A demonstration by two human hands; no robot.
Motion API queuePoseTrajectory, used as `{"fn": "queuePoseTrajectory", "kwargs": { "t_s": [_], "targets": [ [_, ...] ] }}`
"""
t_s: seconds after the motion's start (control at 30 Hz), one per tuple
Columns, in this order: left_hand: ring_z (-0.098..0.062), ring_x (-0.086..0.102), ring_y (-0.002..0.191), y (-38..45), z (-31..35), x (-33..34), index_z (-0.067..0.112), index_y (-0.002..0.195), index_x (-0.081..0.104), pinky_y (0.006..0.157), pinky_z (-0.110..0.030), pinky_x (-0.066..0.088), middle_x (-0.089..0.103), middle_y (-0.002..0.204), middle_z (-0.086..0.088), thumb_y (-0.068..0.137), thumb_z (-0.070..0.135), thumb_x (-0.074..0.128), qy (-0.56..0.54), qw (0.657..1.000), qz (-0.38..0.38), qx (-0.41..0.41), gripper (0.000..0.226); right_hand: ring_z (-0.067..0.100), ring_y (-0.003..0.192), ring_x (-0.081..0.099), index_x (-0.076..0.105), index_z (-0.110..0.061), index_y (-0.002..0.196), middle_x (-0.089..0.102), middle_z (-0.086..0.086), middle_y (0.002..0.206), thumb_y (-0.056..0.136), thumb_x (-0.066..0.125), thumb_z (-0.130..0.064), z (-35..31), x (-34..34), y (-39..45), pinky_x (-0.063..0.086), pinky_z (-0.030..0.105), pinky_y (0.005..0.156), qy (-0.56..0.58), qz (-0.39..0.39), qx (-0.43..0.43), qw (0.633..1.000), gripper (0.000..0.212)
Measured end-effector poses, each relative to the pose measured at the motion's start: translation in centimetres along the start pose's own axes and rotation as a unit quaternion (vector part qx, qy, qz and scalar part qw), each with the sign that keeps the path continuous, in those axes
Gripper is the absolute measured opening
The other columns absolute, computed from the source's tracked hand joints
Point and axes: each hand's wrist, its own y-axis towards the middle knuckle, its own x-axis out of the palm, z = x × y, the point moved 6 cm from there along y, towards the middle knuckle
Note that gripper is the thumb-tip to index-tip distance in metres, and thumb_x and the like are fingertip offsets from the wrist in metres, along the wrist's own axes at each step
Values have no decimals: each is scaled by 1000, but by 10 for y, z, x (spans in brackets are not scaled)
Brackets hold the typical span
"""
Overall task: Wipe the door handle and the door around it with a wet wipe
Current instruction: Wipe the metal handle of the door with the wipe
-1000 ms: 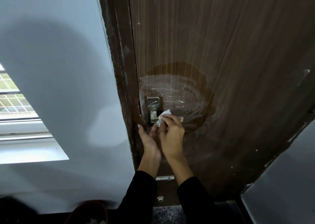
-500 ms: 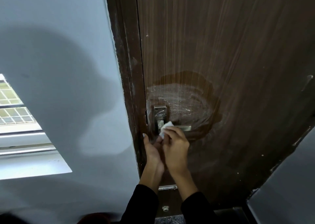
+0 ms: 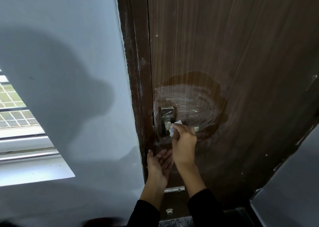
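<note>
The dark brown wooden door point(image 3: 233, 45) fills the right half of the view. A wet, smeared patch point(image 3: 191, 99) spreads above and right of the metal handle plate point(image 3: 167, 113). My right hand point(image 3: 184, 141) is shut on a small white wet wipe point(image 3: 174, 127) and presses it against the lever of the door handle point(image 3: 196, 128), most of which my fingers hide. My left hand point(image 3: 159, 164) hangs lower, open, palm turned toward the door's edge, holding nothing.
The brown door frame point(image 3: 136, 81) with scuffed paint runs beside a pale blue-grey wall point(image 3: 69, 54). A window with a grille point(image 3: 15, 105) is at far left. A small latch point(image 3: 174, 190) and a floor stopper point(image 3: 169, 211) sit low on the door.
My left hand has dropped away from the handle and opened below it. My right hand stays on the lever with the wipe. The camera has shifted, so the door sits more to the right.
</note>
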Motion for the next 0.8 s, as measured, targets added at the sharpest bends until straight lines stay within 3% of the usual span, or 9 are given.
{"fn": "queuePoseTrajectory", "kwargs": {
  "t_s": [0.17,0.33,0.43,0.53,0.63,0.73,0.8],
  "targets": [
    [-27,62,83,-4,2,8,4,90,64,73,-35,48,69,81,-14,99,47,34,5,1000,-9,-12,53,21,106,50,65,-6,111,68,11,105,88,55,0,-19,17,14,50,31,86,-12,-97,-35,995,26],
    [-27,64,87,-6,11,13,4,92,66,83,-37,48,71,81,-12,99,47,34,34,999,-35,20,54,15,89,62,68,-11,104,65,11,100,88,60,-9,-4,6,14,53,28,82,36,-73,18,996,18],
    [-26,64,87,-4,17,12,5,91,67,86,-38,48,73,75,-10,99,47,34,39,998,-44,38,54,17,92,57,64,-10,91,61,7,95,89,60,-12,-2,5,16,50,25,76,35,-40,63,997,5],
    [-26,64,87,-3,23,9,5,91,66,87,-40,47,71,81,-11,99,45,35,41,998,-31,46,51,16,99,53,64,-12,86,60,6,98,90,57,-12,-16,23,23,44,21,78,-16,-85,45,995,8],
    [-25,63,80,-2,26,6,6,91,64,75,-35,49,68,82,-11,99,44,36,44,998,-22,45,48,14,108,46,66,-10,95,57,5,110,91,56,-13,-24,37,23,41,20,89,-74,-127,2,989,11],
    [-24,63,82,-1,30,4,7,91,66,74,-35,49,69,81,-10,99,46,34,56,997,-29,50,50,17,109,47,69,-12,97,61,2,110,87,59,-13,-25,33,13,41,27,95,-128,-95,-45,986,14],
    [-24,63,81,0,35,2,7,90,66,75,-35,48,69,76,-8,100,46,31,60,996,-38,61,53,17,103,56,73,-13,91,69,1,100,82,65,-11,-26,23,6,44,28,90,-117,-43,-43,991,12]
  ]
}}
